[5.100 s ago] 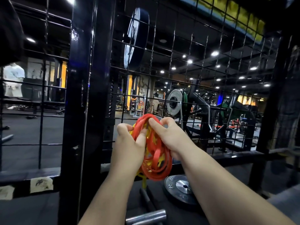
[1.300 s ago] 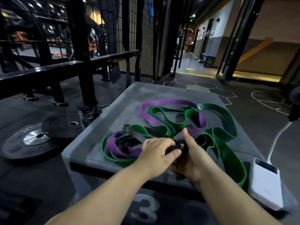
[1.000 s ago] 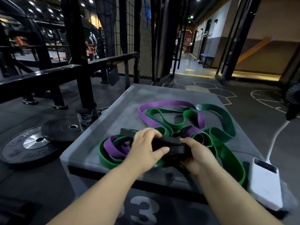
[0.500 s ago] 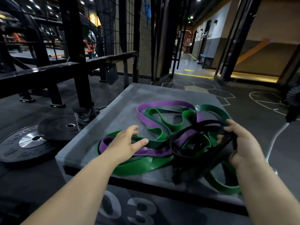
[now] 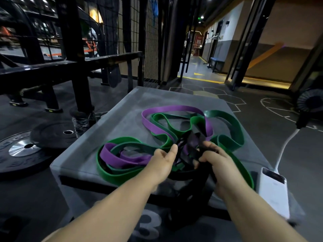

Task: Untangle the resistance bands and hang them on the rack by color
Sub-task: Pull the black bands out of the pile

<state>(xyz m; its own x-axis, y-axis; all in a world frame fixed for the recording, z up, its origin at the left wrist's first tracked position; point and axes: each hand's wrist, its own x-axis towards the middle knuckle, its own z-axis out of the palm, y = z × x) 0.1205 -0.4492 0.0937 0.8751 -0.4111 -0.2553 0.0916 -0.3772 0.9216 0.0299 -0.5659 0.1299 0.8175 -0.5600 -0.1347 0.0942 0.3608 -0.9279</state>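
Left hand (image 5: 162,163), open a moment ago, now grips the black band (image 5: 190,154) beside right hand (image 5: 215,160) (also clamped on it): untangling continues.

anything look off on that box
Yes: the green band, purple band and black band lie knotted in one heap on the grey box. The left hand and right hand grip the black one, which droops over the front edge. A power bank sits at the right edge.

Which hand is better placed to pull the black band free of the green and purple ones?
Right, probably. The right hand grips most of the black band, which hangs over the box edge beneath it. The left hand pinches one strand beside the purple band and could steady it.
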